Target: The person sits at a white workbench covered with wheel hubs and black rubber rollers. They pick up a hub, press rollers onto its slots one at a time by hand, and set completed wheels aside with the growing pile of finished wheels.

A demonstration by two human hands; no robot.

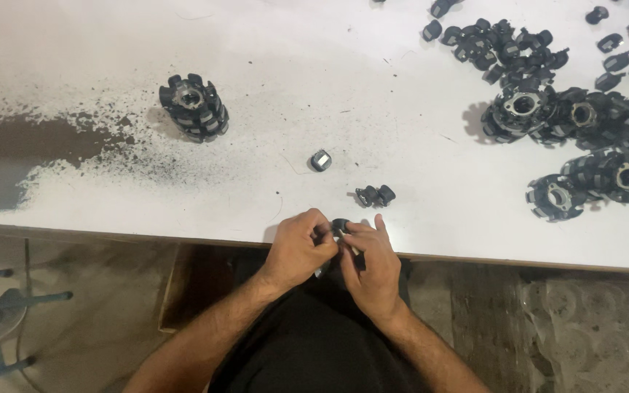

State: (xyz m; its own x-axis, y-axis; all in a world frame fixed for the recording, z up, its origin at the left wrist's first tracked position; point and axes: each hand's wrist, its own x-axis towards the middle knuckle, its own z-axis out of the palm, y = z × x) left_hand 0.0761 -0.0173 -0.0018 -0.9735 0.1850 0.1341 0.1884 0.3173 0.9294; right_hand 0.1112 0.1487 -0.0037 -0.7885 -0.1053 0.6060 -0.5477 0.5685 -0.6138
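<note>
Both hands meet at the near edge of a white table [373, 102]. My left hand [298, 246] and my right hand [373, 266] pinch together a small black roller part [340, 225], mostly hidden by the fingers. Just beyond them lie a pair of small black parts [375, 195] and a single small grey-faced roller [320, 160]. An assembled black wheel with rollers around its rim [194, 107] stands further out to the left.
Several assembled black wheels [584, 145] and a heap of loose black roller parts [507, 45] fill the right of the table. Dark dust and a worn grey patch [30, 153] cover the left. Below the edge are a concrete floor and a metal frame [9, 306].
</note>
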